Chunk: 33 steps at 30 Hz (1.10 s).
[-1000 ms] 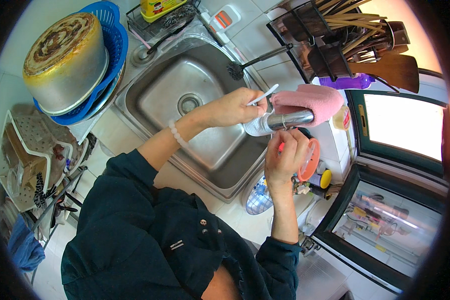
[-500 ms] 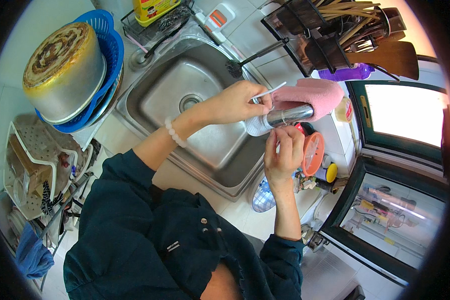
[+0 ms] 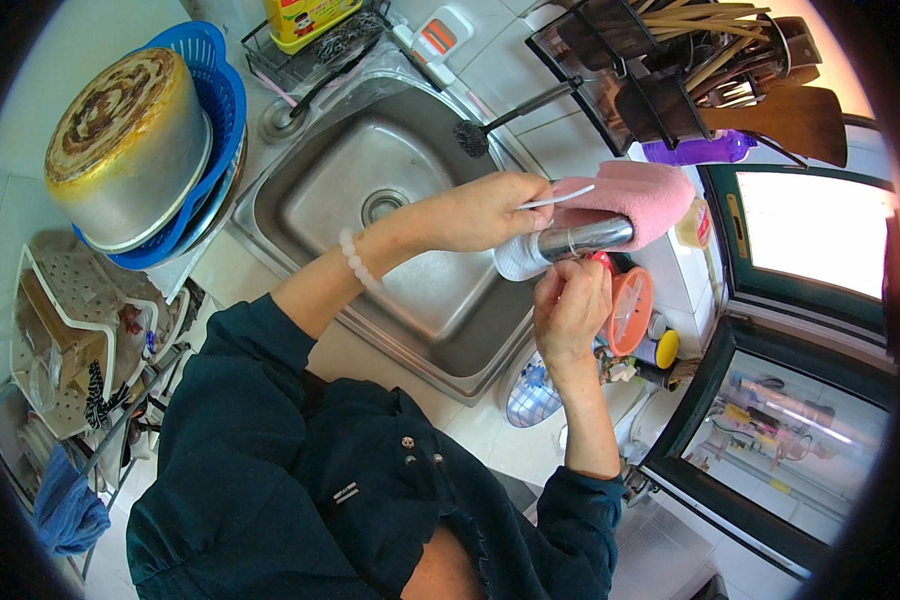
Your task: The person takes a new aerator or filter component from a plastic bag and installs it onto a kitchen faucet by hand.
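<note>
My left hand (image 3: 495, 212), with a white bead bracelet on its wrist, is above the sink. Its thumb and fingers pinch a thin white strip (image 3: 568, 195), like a cable tie, whose free end sticks out rightward. Just below it is the chrome tap (image 3: 595, 237), with white mesh (image 3: 519, 260) around its end. A pink cloth (image 3: 658, 192) drapes over the tap's far part. My right hand (image 3: 572, 308) is closed right below the tap, fingertips pinched together against or close to it. Whatever is in those fingers is hidden.
Beneath my hands lies the steel sink (image 3: 440, 370). A blue basket (image 3: 232, 95) with an upturned pot (image 3: 140, 150) stands left. A scrubbing brush (image 3: 515, 118) and utensil rack (image 3: 595, 100) hang at the back. An orange basket (image 3: 630, 310) and open window (image 3: 780, 440) are right.
My left hand has shifted slightly right and down, and the white strip's free end has swung rightward. The fingers of my right hand have curled tighter beneath the tap.
</note>
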Each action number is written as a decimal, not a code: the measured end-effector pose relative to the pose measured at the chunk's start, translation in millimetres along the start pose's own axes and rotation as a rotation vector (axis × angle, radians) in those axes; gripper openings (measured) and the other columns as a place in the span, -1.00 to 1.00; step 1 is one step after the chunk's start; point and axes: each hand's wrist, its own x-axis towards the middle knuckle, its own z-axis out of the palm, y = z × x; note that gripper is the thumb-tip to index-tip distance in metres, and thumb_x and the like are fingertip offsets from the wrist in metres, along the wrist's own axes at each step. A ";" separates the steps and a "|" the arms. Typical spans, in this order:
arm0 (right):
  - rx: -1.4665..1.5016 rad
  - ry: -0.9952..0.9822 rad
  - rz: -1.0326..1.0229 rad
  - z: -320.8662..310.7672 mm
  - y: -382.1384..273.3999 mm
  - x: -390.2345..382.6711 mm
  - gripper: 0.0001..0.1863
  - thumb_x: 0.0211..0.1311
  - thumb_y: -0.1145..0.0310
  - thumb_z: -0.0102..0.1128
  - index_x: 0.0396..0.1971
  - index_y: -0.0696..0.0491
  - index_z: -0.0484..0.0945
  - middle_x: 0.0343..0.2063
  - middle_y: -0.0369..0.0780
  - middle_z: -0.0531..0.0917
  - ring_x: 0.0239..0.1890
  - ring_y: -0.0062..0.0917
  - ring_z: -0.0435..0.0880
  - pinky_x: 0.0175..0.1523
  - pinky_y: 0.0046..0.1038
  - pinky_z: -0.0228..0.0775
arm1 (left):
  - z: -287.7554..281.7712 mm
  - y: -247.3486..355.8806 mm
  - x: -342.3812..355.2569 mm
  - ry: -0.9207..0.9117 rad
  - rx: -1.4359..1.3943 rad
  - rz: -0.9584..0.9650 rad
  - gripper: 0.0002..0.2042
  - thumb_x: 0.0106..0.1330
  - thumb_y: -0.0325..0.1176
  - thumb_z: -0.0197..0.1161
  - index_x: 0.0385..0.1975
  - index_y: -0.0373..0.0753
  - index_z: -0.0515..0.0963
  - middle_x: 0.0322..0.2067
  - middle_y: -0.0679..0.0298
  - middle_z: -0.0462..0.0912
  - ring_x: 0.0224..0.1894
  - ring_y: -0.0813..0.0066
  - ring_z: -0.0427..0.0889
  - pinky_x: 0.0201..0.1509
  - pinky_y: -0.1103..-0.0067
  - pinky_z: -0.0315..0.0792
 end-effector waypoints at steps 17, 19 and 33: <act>0.211 0.079 0.218 13.0 -2.9 -6.8 -0.79 -0.07 0.67 0.15 -0.41 0.16 0.36 -0.47 -0.10 0.45 -0.44 -0.23 0.43 -0.30 -0.31 0.30 | -1.1 13.3 12.9 0.276 0.046 0.032 -0.77 0.29 -0.28 0.08 -0.39 -0.38 0.42 -0.50 0.12 0.51 -0.41 0.50 0.46 -0.30 0.50 0.37; 0.188 0.079 0.221 7.2 -5.4 -12.8 -0.79 -0.07 0.68 0.16 -0.41 0.16 0.37 -0.46 -0.09 0.46 -0.43 -0.23 0.44 -0.29 -0.32 0.31 | 2.2 10.2 3.8 0.267 0.010 -0.024 -0.77 0.27 -0.30 0.13 -0.34 -0.39 0.44 -0.49 0.20 0.53 -0.38 0.56 0.47 -0.29 0.56 0.39; 0.178 0.185 0.259 -1.8 -30.4 -2.8 -0.73 -0.05 0.63 0.31 -0.29 0.21 0.49 -0.41 -0.08 0.49 -0.38 -0.31 0.51 -0.31 -0.40 0.39 | 17.2 6.5 -26.0 0.251 -0.211 -0.130 -0.90 0.21 -0.45 0.16 -0.43 -0.36 0.47 -0.53 0.36 0.47 -0.41 0.69 0.36 -0.33 0.63 0.32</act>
